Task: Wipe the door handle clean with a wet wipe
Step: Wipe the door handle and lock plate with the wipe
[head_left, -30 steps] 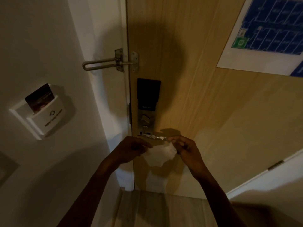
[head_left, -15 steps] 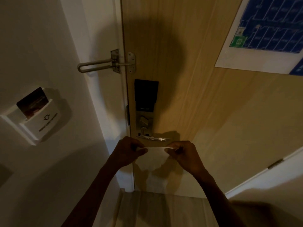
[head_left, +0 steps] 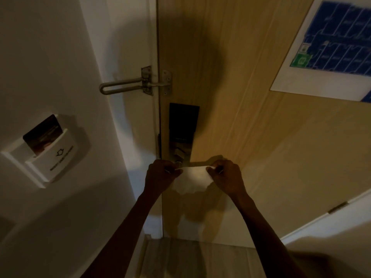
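A white wet wipe [head_left: 190, 180] hangs spread between my two hands in front of the wooden door [head_left: 251, 127]. My left hand [head_left: 160, 175] pinches its left top corner and my right hand [head_left: 226, 177] pinches its right top corner. The door handle lies just behind the wipe's top edge and is almost wholly hidden; only its base [head_left: 178, 161] shows on the lock plate [head_left: 181, 151]. A black card-reader panel [head_left: 183, 121] sits above it.
A metal swing-bar door guard [head_left: 136, 84] spans the frame and door above the lock. A white key-card holder [head_left: 46, 155] with a dark card is on the left wall. A blue floor-plan sign [head_left: 331, 43] hangs on the door at upper right.
The crumpled wipe has been pulled open flat between both hands. The hands moved apart and up, and the wipe now covers the handle that showed before.
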